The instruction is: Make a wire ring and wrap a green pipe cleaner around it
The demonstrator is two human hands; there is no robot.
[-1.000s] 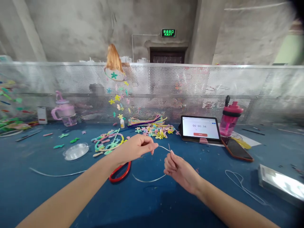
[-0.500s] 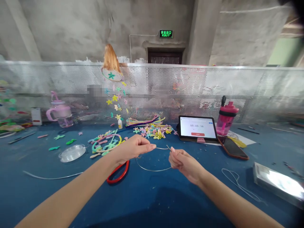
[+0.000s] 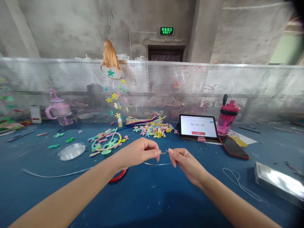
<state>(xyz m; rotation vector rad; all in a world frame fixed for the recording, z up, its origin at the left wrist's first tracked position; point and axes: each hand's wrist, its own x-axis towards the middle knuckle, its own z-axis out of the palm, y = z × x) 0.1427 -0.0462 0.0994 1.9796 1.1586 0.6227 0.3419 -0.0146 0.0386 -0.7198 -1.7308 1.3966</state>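
Observation:
A thin wire loop (image 3: 158,164) is held above the blue table. My left hand (image 3: 144,152) pinches one part of the wire between thumb and fingers. Close on its right, my right hand (image 3: 181,158) pinches the wire's end with thumb and forefinger. A short stretch of wire shows between the two hands, which do not touch. Under my left wrist lies a red ring (image 3: 118,177), partly hidden by the forearm.
Colourful fuzzy flowers (image 3: 156,130), a pastel ring (image 3: 97,145) and a clear dish (image 3: 72,151) lie on the table. Farther right are a tablet (image 3: 199,126), a pink bottle (image 3: 226,118), a phone (image 3: 234,147), white string (image 3: 239,183) and a shiny box (image 3: 277,182).
My left hand has moved right and slightly down, closer to my right hand. The exposed wire between them is shorter. The view has shifted slightly.

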